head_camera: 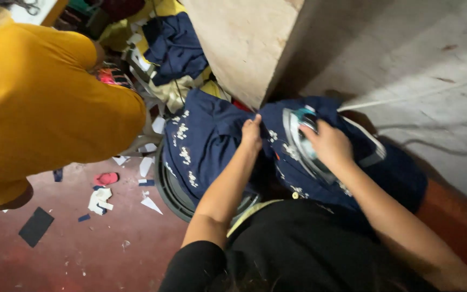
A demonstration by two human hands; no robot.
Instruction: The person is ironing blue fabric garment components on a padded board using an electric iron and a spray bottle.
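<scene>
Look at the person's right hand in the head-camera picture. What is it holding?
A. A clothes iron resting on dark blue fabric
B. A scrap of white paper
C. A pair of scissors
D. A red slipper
A: the right hand grips the handle of the clothes iron, which sits on the dark blue flowered fabric, while the left hand holds that fabric beside it.

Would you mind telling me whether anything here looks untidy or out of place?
Yes: white and dark fabric scraps lie scattered across the red floor, left of the navy garment being ironed.
</scene>
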